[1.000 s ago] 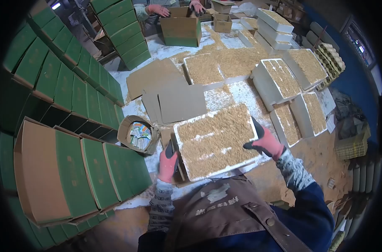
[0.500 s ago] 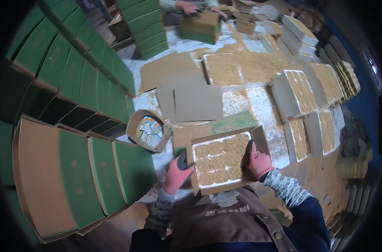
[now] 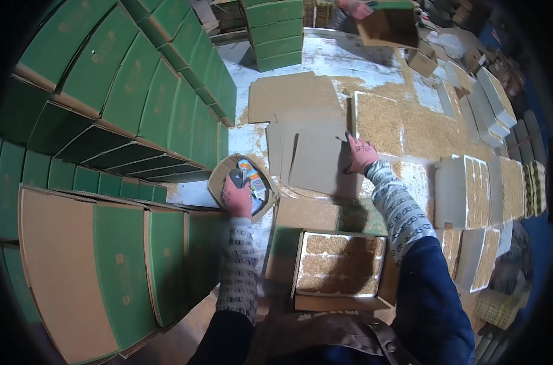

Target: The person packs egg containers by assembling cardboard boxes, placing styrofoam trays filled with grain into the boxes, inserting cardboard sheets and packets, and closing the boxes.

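Note:
My left hand [image 3: 237,196], in a pink glove with dark fingertips, reaches into a round, cloth-like container [image 3: 218,176]. Its fingers are drawn together over small colourful packets [image 3: 258,185]; what lies between them is hidden. Farther forward, my right hand [image 3: 362,156] is at the right edge of a grey cardboard sheet [image 3: 316,161]. Its thumb and forefinger are spread, and whether they touch the sheet I cannot tell. Close to my body stands an open carton [image 3: 343,302] holding a white tray [image 3: 300,267] filled with tan, grain-like material [image 3: 331,258], with a shadow over its right part.
Green cartons [image 3: 118,85] are stacked on the left, with more open cartons [image 3: 63,267] in front. White boxes of the tan material [image 3: 465,188] stand on the right. At the back, a co-worker's gloved hand [image 3: 355,8] is by an open box [image 3: 387,27].
Both my hands have left the carton. My left hand moved into the packet container, my right forward to the cardboard sheet. The view has shifted, and the co-worker's box is now tilted with its opening showing.

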Tool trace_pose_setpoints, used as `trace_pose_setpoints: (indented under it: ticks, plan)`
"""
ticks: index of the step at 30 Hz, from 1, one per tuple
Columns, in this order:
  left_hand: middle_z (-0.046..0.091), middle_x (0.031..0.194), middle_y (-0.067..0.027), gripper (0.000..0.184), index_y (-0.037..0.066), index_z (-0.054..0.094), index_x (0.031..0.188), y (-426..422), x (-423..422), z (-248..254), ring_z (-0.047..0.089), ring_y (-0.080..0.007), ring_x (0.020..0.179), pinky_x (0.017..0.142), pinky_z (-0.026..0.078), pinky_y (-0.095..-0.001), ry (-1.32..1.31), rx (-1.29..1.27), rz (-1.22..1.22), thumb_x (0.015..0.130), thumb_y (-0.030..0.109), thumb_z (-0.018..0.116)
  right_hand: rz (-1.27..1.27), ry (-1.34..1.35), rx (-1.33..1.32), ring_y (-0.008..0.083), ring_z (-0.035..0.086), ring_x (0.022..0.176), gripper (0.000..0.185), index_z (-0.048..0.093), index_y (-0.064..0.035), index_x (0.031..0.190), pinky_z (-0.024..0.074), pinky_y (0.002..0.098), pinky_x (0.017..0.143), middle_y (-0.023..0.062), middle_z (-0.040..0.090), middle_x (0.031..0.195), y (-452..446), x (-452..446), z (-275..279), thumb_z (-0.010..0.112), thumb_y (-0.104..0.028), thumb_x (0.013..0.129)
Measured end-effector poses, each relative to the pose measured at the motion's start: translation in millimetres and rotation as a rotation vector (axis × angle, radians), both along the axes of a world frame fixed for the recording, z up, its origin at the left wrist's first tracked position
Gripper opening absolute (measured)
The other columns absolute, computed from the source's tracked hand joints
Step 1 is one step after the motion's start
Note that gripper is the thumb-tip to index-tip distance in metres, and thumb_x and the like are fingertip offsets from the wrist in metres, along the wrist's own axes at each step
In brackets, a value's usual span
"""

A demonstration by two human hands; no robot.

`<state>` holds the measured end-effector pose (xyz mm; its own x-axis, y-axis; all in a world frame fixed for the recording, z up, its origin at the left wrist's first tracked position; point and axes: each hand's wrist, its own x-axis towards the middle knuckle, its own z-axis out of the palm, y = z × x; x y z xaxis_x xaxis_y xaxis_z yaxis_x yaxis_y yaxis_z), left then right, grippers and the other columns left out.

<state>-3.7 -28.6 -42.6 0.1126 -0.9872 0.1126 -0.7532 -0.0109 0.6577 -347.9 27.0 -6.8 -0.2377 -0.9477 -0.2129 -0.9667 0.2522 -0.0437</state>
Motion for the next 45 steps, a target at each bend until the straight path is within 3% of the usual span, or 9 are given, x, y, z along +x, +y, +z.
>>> trace_pose_setpoints:
  ticks: [6, 13, 17, 21, 29, 31, 33, 40, 45]
  plan:
    - [0.062, 0.089, -0.0172, 0.031, 0.000, 0.059, 0.099, 8, 11, 16, 0.060, -0.0297, 0.086, 0.076, 0.046, -0.0388, 0.239, -0.035, -0.034, 0.073, 0.013, 0.069, 0.072, -0.093, -0.094, 0.0287, 0.057, 0.098, 0.055, 0.049, -0.0139, 0.120, 0.0442, 0.0377, 0.086, 0.0111, 0.061, 0.106, 10, -15, 17, 0.067, -0.022, 0.068]
    - [0.056, 0.110, -0.0160, 0.028, 0.002, 0.062, 0.098, 32, 5, 51, 0.053, -0.0333, 0.099, 0.087, 0.042, -0.0398, 0.086, -0.246, -0.199, 0.074, 0.015, 0.066, 0.067, -0.217, -0.526, 0.0298, 0.060, 0.084, 0.037, 0.059, -0.0142, 0.111, 0.0480, 0.0365, 0.073, 0.0104, 0.061, 0.093, 136, -11, 122, 0.064, -0.014, 0.074]
    - [0.058, 0.105, -0.0113, 0.021, 0.008, 0.061, 0.081, 141, -32, 130, 0.054, -0.0294, 0.099, 0.085, 0.044, -0.0386, -0.072, -0.655, -0.987, 0.067, 0.023, 0.066, 0.063, -0.152, -0.717, 0.0294, 0.059, 0.077, 0.042, 0.058, -0.0143, 0.111, 0.0481, 0.0356, 0.064, 0.0109, 0.059, 0.087, 204, 41, 164, 0.066, -0.011, 0.071]
    - [0.052, 0.117, -0.0137, 0.038, 0.004, 0.053, 0.108, 204, -22, 99, 0.048, -0.0250, 0.111, 0.096, 0.036, -0.0406, -0.832, -0.377, -1.484, 0.083, 0.033, 0.052, 0.522, -0.048, -0.358, 0.0223, 0.058, 0.075, 0.032, 0.060, -0.0158, 0.102, 0.0479, 0.0319, 0.060, 0.0058, 0.057, 0.092, 259, 98, 174, 0.060, -0.013, 0.071]
    - [0.046, 0.119, -0.0187, 0.070, 0.001, 0.041, 0.125, 226, 30, 94, 0.044, -0.0353, 0.109, 0.094, 0.035, -0.0442, 0.084, -0.053, -0.697, 0.068, 0.026, 0.074, 0.614, -0.209, 0.159, 0.0226, 0.058, 0.095, 0.026, 0.061, -0.0139, 0.104, 0.0492, 0.0347, 0.074, 0.0052, 0.060, 0.106, 322, 109, 64, 0.055, -0.022, 0.080]
    - [0.047, 0.118, -0.0186, 0.068, 0.001, 0.043, 0.123, 228, 30, 95, 0.044, -0.0353, 0.108, 0.094, 0.036, -0.0442, 0.085, -0.122, -0.663, 0.068, 0.024, 0.074, 0.261, -0.728, 0.128, 0.0279, 0.057, 0.104, 0.038, 0.057, -0.0080, 0.114, 0.0449, 0.0349, 0.090, 0.0117, 0.058, 0.116, 317, 87, 115, 0.060, -0.021, 0.079]
    - [0.046, 0.122, -0.0192, 0.059, 0.001, 0.046, 0.121, 225, 32, 87, 0.043, -0.0353, 0.113, 0.098, 0.033, -0.0431, 0.040, -0.102, -0.764, 0.071, 0.021, 0.070, -0.241, -0.947, -0.408, 0.0214, 0.058, 0.103, 0.047, 0.052, -0.0048, 0.120, 0.0462, 0.0324, 0.090, 0.0135, 0.058, 0.115, 334, 41, 104, 0.065, -0.005, 0.075]
    - [0.026, 0.140, -0.0201, 0.078, 0.004, 0.025, 0.138, 209, -8, 61, 0.024, -0.0384, 0.129, 0.107, 0.022, -0.0414, -0.402, 0.015, -1.404, 0.075, 0.023, 0.066, -0.526, -1.005, -0.161, 0.0235, 0.056, 0.100, 0.069, 0.042, 0.0069, 0.124, 0.0450, 0.0331, 0.086, 0.0203, 0.057, 0.113, 299, 50, -24, 0.074, -0.026, 0.072]
    - [0.029, 0.140, -0.0140, 0.087, 0.007, 0.018, 0.141, 245, -5, 18, 0.034, -0.0257, 0.124, 0.102, 0.031, -0.0371, 0.730, 0.728, -0.603, 0.076, 0.035, 0.069, -0.595, -0.958, -0.264, 0.0272, 0.047, 0.114, 0.078, 0.041, 0.0073, 0.126, 0.0374, 0.0328, 0.095, 0.0204, 0.049, 0.124, 326, 28, -80, 0.068, -0.045, 0.074]
